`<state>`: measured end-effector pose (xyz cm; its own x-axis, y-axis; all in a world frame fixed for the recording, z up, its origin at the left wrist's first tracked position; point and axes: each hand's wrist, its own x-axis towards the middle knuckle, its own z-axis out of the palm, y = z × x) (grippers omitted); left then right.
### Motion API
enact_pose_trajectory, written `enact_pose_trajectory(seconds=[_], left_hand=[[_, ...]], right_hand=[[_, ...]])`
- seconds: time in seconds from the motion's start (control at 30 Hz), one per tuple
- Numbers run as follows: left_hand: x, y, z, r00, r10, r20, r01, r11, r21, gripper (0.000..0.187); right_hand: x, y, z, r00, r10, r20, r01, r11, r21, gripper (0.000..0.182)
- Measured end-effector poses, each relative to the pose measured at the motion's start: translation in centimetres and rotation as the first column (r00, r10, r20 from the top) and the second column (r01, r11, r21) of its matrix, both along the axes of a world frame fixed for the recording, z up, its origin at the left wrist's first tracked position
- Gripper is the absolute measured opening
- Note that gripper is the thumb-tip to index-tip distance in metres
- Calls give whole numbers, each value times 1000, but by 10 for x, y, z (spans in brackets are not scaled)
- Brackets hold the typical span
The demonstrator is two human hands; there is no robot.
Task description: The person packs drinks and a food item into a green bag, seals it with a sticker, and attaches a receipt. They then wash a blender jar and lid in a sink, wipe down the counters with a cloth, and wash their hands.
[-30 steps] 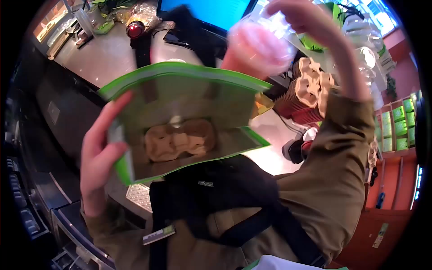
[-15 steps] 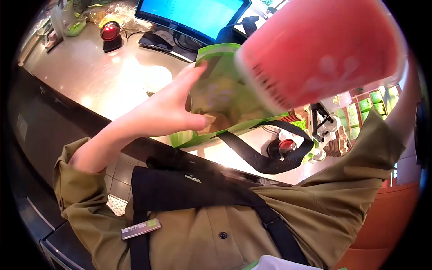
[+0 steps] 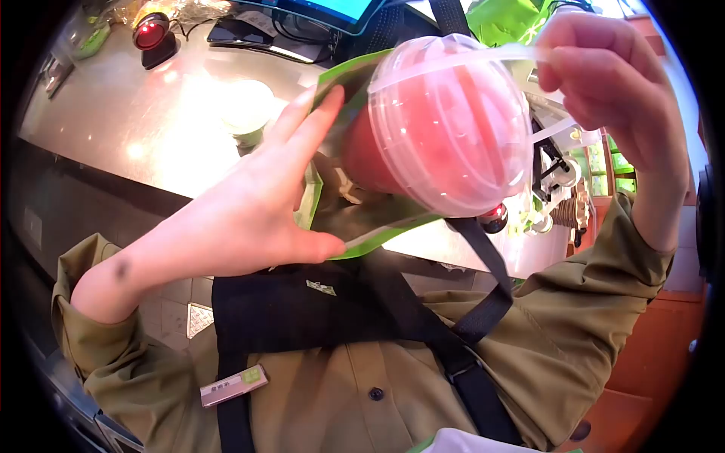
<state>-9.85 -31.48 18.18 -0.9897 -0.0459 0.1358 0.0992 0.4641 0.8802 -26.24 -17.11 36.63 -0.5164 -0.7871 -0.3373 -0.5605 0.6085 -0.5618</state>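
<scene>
My right hand [image 3: 604,87] is closed around the pale plastic carry handle [image 3: 461,60] of a round drink bucket with a clear lid. The drink bucket [image 3: 445,128], filled with something pink-red, is tilted, its lower end inside the mouth of a green bag [image 3: 377,238] with black straps. My left hand [image 3: 234,189] is spread open against the bag's near side, fingertips and thumb touching its rim. Brown items [image 3: 340,181], not clear in kind, show inside the bag. The bucket hides much of the bag's far side.
On the metal counter [image 3: 98,128] stand a pale round container [image 3: 248,106] and a red-lit scanner [image 3: 153,39]. A monitor [image 3: 325,9] is behind. Another green bag [image 3: 506,30] lies at the back, and stacked brown cups [image 3: 570,208] at the right.
The drink bucket has come down and leftward into the bag's mouth, its lid now facing me. My right hand has come into view. My left hand stays spread at the bag's rim.
</scene>
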Motion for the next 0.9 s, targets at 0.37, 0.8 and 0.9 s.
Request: enact_pose_trajectory(seconds=[0.37,0.8,0.9], left_hand=[[-16,9,-17,983,179,39,-180,983,39,86],[-16,-3,-16,991,94,-94,-95,995,-9,82],[-14,-3,-17,991,84,-104,-87,996,-25,81]], right_hand=[[2,12,-39,882,427,-202,-442,896,-37,16],[-4,-6,-44,769,635,-74,-638,770,-28,5],[-11,-17,-54,536,838,-100,-830,545,121,3]])
